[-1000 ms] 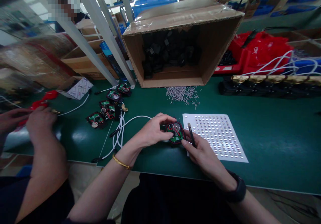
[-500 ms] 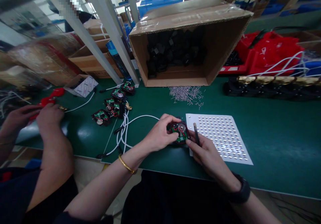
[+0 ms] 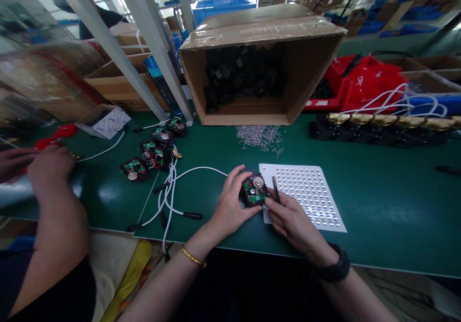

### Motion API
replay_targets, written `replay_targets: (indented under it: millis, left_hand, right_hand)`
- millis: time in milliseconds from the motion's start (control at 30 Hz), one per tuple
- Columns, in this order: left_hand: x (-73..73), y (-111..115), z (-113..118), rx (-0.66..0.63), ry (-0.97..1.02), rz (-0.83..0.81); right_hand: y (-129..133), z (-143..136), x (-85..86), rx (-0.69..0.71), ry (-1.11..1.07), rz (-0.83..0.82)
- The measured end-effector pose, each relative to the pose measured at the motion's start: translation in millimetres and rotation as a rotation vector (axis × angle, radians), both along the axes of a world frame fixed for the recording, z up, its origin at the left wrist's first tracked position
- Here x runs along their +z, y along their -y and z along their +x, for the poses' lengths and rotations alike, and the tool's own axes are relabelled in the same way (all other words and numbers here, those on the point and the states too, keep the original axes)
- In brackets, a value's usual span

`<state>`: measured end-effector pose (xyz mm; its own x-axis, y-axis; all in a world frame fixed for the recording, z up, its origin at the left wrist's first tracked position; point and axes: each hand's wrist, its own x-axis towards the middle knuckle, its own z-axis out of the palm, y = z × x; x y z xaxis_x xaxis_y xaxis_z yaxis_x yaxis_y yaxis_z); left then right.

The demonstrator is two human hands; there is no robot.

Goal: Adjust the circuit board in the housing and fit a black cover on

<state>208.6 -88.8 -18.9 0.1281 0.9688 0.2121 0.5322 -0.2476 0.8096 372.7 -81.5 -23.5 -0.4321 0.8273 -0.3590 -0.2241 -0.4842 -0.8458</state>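
My left hand grips a small black housing with a green circuit board and a round metal part inside, held just above the green table. My right hand touches the housing's right edge and holds a thin dark tweezer-like tool upright between its fingers. Under and to the right of my hands lies a white perforated sheet.
A tipped cardboard box full of black parts stands behind, with several small metal pins scattered before it. More circuit-board housings and white cables lie left. A co-worker's hands work at far left. Black gold-topped parts line the right.
My left hand has shifted its grip lower around the housing, tilting the board up toward me. The view swung slightly; the white cables' black ends now show near the table edge.
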Motion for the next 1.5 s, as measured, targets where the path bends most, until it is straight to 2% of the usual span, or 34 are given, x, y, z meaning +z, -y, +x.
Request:
replay_targets:
  millis: [133,333,533,933,1000,1133,1233,1367,1500]
  left_hand:
    - [1.7,-1,1,0.007,0.019,-0.028]
    - [3.0,1,1,-0.004,0.006,-0.075]
    - [4.6,-1,3,-0.028,-0.002,-0.089]
    - [-1.2,2,3,-0.016,0.071,-0.108]
    - [-0.8,2,3,-0.013,0.061,-0.108]
    - [-0.1,2,6,-0.002,0.026,-0.092]
    - [-0.6,4,10,0.014,0.006,-0.068]
    - [-1.4,5,13,0.016,-0.007,-0.047]
    - [-0.6,4,10,0.02,0.035,-0.064]
  right_hand:
    - [-6,7,4.0,0.047,0.043,-0.008]
    - [-14,14,9.6,0.185,0.171,0.125]
    - [-16,17,7.0,0.213,0.204,0.187]
    - [-17,20,6.0,0.252,0.202,0.239]
    - [-17,19,7.2,0.235,0.246,0.291]
    - [-19,15,7.3,0.129,0.364,0.522]
    - [-17,12,4.0,0.074,0.455,0.591]
    - [-12,11,-0.6,0.003,0.497,0.542]
    - [-11,15,-2.9,-0.04,0.383,0.291]
